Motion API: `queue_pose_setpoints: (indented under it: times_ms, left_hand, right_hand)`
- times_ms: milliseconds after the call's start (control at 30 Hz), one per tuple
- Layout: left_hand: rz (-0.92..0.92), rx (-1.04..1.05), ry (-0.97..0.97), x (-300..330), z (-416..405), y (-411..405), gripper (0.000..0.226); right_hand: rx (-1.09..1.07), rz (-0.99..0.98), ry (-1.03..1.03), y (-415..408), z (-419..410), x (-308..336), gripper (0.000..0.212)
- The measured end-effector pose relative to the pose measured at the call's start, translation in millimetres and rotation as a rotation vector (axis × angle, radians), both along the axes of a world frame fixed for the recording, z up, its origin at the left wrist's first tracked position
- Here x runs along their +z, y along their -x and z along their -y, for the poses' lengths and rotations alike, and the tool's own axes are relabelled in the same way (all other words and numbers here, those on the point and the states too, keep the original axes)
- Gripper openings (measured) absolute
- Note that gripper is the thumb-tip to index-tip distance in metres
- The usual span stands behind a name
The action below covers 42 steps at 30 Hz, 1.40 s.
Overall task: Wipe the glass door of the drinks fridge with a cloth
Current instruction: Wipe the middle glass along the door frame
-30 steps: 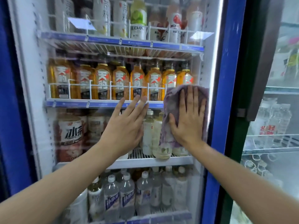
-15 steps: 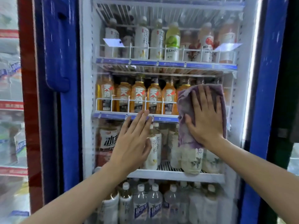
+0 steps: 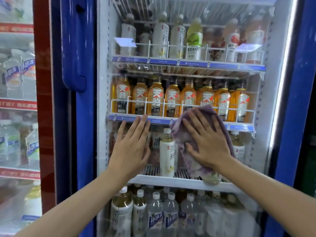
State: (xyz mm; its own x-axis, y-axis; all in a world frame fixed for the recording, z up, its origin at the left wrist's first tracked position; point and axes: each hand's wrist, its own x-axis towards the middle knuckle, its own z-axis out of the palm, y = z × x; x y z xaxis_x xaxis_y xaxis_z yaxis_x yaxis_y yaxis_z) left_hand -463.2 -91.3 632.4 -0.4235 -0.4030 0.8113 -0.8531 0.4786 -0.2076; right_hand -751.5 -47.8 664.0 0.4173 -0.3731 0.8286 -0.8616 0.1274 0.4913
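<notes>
Here, my right hand (image 3: 207,142) flat, pressing purple cloth (image 3: 191,147) to glass door (image 3: 188,93); left hand (image 3: 131,147) splayed, empty. Eight amber bottles (image 3: 171,100) behind; blue handle (image 3: 73,48) left.

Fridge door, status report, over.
Right hand flat on purple cloth, pressed to glass door. Left hand bare, open on glass. Nothing in the way.

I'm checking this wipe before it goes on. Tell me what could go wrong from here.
1. The right hand presses a bunched purple cloth with much of it hanging loose below, so patches of the glass door may be missed or smeared.
2. The bare left hand lies flat on the glass and could leave fingerprints on it.
</notes>
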Motion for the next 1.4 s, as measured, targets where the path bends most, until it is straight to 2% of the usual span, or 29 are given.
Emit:
queue_pose_setpoints:
  times_ms: [100, 167, 267, 433, 500, 567, 667, 767, 833, 967, 1100, 1167, 1300, 1400]
  left_hand:
    - [0.004, -0.009, 0.009, -1.9, 3.4, -1.9, 0.07]
    - [0.005, -0.017, 0.021, -2.7, 5.5, -3.5, 0.069]
    - [-0.004, -0.034, 0.034, -3.2, 6.1, -4.7, 0.069]
    - [0.011, -0.053, -0.037, 3.7, -2.3, -7.3, 0.071]
    - [0.049, -0.058, -0.072, 10.5, -6.4, -12.4, 0.071]
    - [0.078, -0.056, -0.1, 17.5, -10.5, -22.2, 0.071]
    - [0.08, -0.002, -0.104, 19.5, -11.9, -44.6, 0.073]
    - [0.065, 0.061, -0.097, 12.9, -10.3, -70.0, 0.072]
    - [0.065, 0.098, -0.112, 8.1, -6.1, -85.5, 0.071]
    - [0.099, 0.141, -0.134, 2.9, 4.9, -101.2, 0.071]
    - [0.097, 0.143, -0.138, 0.7, 7.4, -101.2, 0.074]
    - [0.098, 0.145, -0.136, 0.4, 8.0, -102.4, 0.076]
    - [0.097, 0.122, -0.124, -0.5, 11.4, -105.3, 0.075]
    - [0.099, 0.116, -0.134, -2.1, 13.5, -105.3, 0.075]
  right_hand:
    - [0.018, 0.154, 0.127, -20.0, 8.0, 65.3, 0.079]
    - [0.015, 0.229, 0.17, -33.3, 14.7, 74.7, 0.078]
    - [0.015, 0.249, 0.158, -43.1, 20.6, 38.5, 0.081]
    - [0.035, 0.102, 0.02, -53.1, 23.6, -73.1, 0.083]
    - [0.039, 0.098, 0.0, -53.1, 22.7, -82.4, 0.083]
    - [0.047, 0.034, -0.019, -50.7, 21.3, -67.4, 0.086]
    - [0.032, -0.043, -0.014, -48.3, 26.5, -11.6, 0.087]
    - [0.03, 0.103, 0.079, -57.8, 32.3, 48.7, 0.082]
    - [0.029, 0.191, 0.131, -68.9, 35.9, 60.5, 0.081]
    - [0.06, 0.226, 0.128, -87.0, 40.9, 10.7, 0.083]
    - [0.076, 0.076, -0.028, -101.6, 41.0, -80.7, 0.083]
    - [0.089, 0.019, -0.059, -102.0, 40.2, -98.9, 0.085]
    - [0.086, -0.102, -0.08, -97.4, 42.6, -49.6, 0.086]
    - [0.065, 0.029, 0.024, -109.0, 50.6, 21.6, 0.082]
